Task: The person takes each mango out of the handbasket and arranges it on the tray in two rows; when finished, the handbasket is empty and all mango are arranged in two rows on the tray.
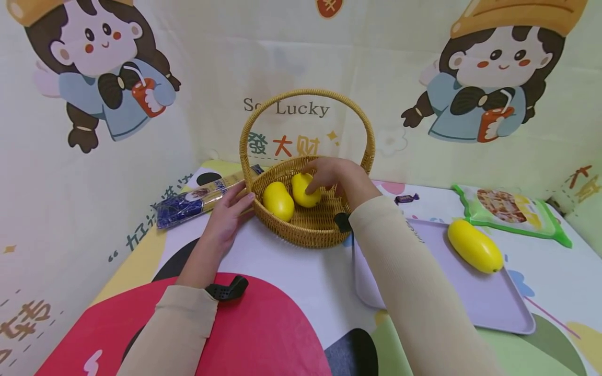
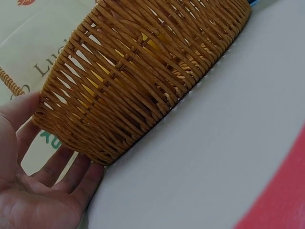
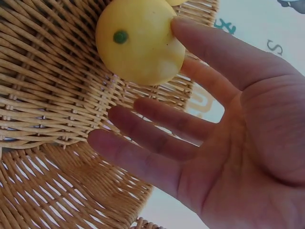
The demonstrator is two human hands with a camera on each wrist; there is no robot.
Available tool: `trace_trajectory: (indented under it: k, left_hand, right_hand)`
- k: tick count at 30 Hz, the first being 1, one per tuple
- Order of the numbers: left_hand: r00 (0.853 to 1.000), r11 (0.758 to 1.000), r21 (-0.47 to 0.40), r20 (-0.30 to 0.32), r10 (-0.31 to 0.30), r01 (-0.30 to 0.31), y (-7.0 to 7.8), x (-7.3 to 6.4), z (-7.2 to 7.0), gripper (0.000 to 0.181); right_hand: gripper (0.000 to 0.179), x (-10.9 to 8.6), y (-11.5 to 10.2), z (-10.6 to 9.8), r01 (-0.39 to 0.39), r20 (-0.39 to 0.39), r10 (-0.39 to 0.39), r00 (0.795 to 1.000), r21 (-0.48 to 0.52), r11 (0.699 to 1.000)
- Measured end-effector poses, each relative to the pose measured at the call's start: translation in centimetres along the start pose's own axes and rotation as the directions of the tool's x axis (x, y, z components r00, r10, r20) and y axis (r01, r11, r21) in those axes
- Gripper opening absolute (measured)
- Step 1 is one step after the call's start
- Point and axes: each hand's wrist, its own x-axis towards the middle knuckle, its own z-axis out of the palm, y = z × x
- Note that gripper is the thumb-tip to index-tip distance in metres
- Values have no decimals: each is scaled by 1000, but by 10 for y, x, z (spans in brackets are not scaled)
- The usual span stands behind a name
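Observation:
A wicker basket (image 1: 305, 237) with a tall arched handle stands in the middle, two yellow mangoes inside it. My right hand (image 1: 339, 175) reaches in over the right side and holds the right-hand mango (image 1: 304, 198) between thumb and index finger. In the right wrist view, this mango (image 3: 138, 52) shows a green stem spot, and the other three fingers extend loosely below it. Just to its left lies the second mango (image 1: 278, 203). My left hand (image 1: 226, 219) rests against the basket's left end, its thumb (image 2: 24, 107) at the rim and its fingers spread along the side.
Left of the basket lies a long blue-and-clear food packet (image 1: 202, 201). At right, a lilac tray (image 1: 475, 308) bears a longer yellow fruit (image 1: 475, 246). Behind the tray are a purple wrapped candy (image 1: 406, 198) and a green-edged food bag (image 1: 517, 211). A printed cloth backdrop hangs close behind.

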Motion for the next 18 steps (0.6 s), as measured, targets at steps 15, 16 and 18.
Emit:
trace_trajectory:
  k: [15,16,18]
  left_hand:
    - [1000,1000,-23,3,-6,7,1,0,0,60]
    - [1000,1000,-25,3,-7,7,1,0,0,60]
    - [1000,1000,-28,5,-6,6,0,0,0,60]
  right_hand:
    - [72,4,-1,2,59,66,-58,996,-14,998]
    - [72,4,-1,2,60,66,-59,996,-11,998]
    - [72,2,-1,3,65,62,-64,996,-11,998]
